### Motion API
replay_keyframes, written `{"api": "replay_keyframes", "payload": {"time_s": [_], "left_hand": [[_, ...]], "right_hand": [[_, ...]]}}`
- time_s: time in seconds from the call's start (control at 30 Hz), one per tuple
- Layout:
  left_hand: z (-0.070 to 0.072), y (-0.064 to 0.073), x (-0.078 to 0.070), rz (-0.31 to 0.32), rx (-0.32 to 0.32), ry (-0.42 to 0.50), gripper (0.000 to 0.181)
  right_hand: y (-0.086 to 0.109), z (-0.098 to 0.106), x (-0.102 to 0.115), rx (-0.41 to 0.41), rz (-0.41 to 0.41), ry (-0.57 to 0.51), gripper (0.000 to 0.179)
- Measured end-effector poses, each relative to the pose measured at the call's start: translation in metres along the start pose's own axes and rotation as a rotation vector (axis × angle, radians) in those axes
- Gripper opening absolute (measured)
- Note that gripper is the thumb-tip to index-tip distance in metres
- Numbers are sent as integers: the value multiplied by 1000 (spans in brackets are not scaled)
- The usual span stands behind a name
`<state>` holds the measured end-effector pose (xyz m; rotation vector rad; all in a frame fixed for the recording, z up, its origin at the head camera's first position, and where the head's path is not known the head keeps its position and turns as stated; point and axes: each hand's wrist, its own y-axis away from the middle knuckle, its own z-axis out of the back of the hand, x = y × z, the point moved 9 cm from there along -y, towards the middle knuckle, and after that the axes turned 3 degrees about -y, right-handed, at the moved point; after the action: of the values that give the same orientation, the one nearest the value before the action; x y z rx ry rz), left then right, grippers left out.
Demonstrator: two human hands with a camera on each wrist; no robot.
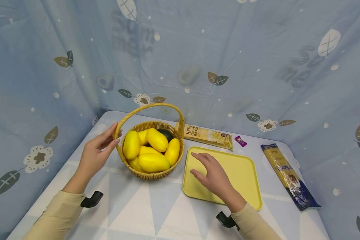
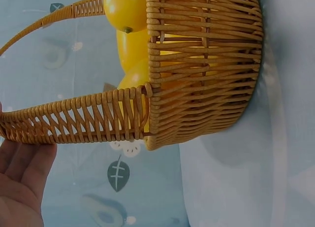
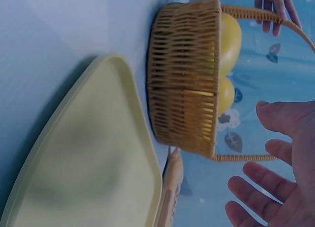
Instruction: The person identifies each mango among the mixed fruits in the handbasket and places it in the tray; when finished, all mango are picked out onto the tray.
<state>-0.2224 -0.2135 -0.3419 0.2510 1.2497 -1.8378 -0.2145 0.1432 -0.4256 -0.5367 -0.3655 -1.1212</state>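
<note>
A wicker basket (image 1: 153,176) stands on the left part of the table, its arched handle upright. Inside lie several yellow mango-like fruits (image 1: 154,162) and a dark rounded item (image 1: 165,134), partly hidden behind them. My left hand (image 1: 97,148) holds the left side of the handle, the thumb on the near side and fingers reaching behind it; in the left wrist view, fingers (image 2: 37,168) meet the handle's edge. Over the yellow tray (image 1: 237,173) my right hand (image 1: 211,173) hovers with fingers spread, touching nothing. The right wrist view shows its palm (image 3: 305,187) facing the basket.
Behind the tray lies a long yellow pasta packet (image 1: 208,136), with a small purple wrapped sweet (image 1: 240,141) beside it. A blue-and-gold packet (image 1: 289,176) lies along the right edge of the table. Patterned blue curtain (image 1: 216,60) encloses the table.
</note>
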Motion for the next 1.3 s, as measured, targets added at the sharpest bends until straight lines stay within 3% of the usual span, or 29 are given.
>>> {"api": "replay_keyframes", "payload": {"time_s": [0.13, 0.6, 0.93, 1.3], "left_hand": [[2, -2, -10, 8, -17, 13, 66], [3, -4, -11, 23, -66, 39, 62], [-2, 3, 20, 29, -74, 16, 67], [1, -2, -7, 33, -76, 52, 61]], "right_hand": [[-8, -11, 10, 16, 29, -23, 60], [-31, -43, 44, 66, 155, -106, 54], [-44, -64, 66, 71, 223, -126, 52], [-58, -85, 75, 159, 228, -117, 53]]}}
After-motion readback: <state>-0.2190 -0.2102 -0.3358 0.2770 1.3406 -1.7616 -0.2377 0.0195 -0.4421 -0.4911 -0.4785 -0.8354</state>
